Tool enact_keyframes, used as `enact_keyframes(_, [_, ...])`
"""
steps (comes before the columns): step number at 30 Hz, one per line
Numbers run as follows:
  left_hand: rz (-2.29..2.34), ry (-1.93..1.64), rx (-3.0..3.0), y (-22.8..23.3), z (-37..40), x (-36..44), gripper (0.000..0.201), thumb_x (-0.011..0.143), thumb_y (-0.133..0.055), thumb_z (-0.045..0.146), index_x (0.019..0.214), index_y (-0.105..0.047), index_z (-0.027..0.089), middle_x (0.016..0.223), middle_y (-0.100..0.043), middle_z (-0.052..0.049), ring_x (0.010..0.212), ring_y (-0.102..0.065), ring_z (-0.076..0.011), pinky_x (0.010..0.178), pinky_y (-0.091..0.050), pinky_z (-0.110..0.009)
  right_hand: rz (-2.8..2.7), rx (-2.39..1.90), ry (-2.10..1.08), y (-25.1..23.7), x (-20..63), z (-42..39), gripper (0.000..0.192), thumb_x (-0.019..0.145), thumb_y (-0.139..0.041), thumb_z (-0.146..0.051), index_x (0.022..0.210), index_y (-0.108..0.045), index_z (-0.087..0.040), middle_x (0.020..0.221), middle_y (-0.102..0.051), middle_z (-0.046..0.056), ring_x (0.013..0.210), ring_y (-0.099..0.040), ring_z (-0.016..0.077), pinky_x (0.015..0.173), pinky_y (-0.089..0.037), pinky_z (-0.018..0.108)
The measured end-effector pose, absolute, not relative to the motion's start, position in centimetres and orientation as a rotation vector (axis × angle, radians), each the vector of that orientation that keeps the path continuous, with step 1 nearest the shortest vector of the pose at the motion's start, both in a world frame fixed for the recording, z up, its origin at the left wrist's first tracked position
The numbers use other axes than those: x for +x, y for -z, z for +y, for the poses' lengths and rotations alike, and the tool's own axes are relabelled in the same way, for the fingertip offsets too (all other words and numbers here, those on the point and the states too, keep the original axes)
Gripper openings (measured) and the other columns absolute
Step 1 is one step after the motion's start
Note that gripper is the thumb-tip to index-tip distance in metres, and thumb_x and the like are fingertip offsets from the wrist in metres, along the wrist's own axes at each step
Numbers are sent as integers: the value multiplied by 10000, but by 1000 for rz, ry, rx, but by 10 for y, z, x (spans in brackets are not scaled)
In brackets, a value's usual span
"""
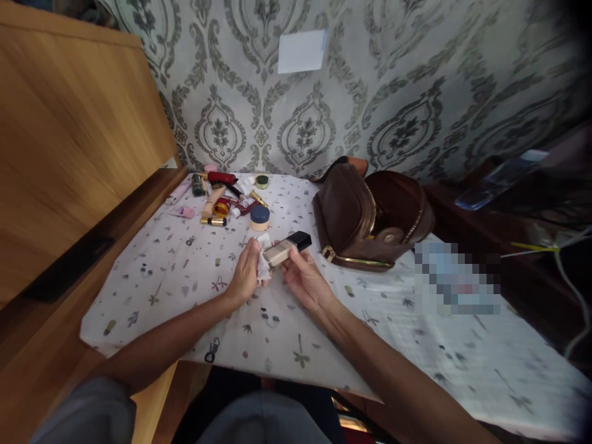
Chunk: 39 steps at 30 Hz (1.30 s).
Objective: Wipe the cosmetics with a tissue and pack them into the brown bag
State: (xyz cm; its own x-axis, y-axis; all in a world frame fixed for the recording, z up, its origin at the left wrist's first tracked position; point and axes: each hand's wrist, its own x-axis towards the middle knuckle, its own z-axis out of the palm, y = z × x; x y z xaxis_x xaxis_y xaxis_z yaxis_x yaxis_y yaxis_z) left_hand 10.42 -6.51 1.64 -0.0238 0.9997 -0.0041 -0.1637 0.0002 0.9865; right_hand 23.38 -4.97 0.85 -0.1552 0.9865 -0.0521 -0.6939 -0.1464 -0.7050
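Note:
My right hand [305, 277] grips a foundation bottle [279, 253] with beige contents and a black cap, tilted with the cap up to the right. In my left hand [246, 268] is a crumpled white tissue [263, 264], pressed against the bottle's lower end. Both hands are just above the patterned white cloth [185, 320]. Just beyond them stands a round jar [259, 217] with a blue lid and cream base. A gold-and-black lipstick tube [213, 221] lies to its left.
Several cosmetics lie at the back left, among them a red tube [221, 177], an amber jar [222, 206] and a small green-lidded pot [261, 181]. An unzipped brown leather bag [346, 209] stands right of my hands. A wooden cabinet [83, 123] borders the left.

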Motion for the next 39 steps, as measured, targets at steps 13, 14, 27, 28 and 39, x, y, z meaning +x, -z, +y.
enact_keyframes(13, [974,-939,845,-10,-63,111,604,734,-587,765,693,-497,169,428,-448,47,282,-323,-54,285,-146,-173,-1502,-861,-779,-8,243,-62,395,771,-765,-325,1127,-604,-267,1065,-614,45,1013,-574,214,963,-469,370])
enact_keyframes(14, [978,-964,897,-9,-63,110,596,710,-622,756,725,-507,171,437,-444,58,288,-314,-53,286,-155,-177,-1514,-860,-755,-8,244,-62,404,786,-751,-330,1155,-599,-274,1085,-602,52,1034,-565,222,968,-467,378])
enact_keyframes(27, [1080,-1307,2373,-18,-56,77,488,958,-449,505,1296,-457,153,1139,-566,-132,1074,-582,-239,923,-486,-368,-1904,-1016,-617,-11,245,-59,262,758,-631,-236,1017,-631,-197,827,-601,29,748,-555,185,678,-468,302])
enact_keyframes(28, [1124,-1228,2455,-17,-56,76,470,952,-465,495,1277,-469,156,1114,-571,-123,1038,-595,-236,877,-499,-353,-1928,-1025,-600,-10,244,-60,197,752,-630,-219,947,-628,-190,784,-583,20,704,-536,170,649,-454,287])
enact_keyframes(39, [1301,-829,2101,-26,-49,73,332,984,-349,370,705,-424,207,592,-436,38,585,-477,-139,594,-348,-255,-2363,-930,-109,0,249,-58,90,870,-625,-258,934,-610,-197,865,-589,75,870,-518,244,777,-476,373])
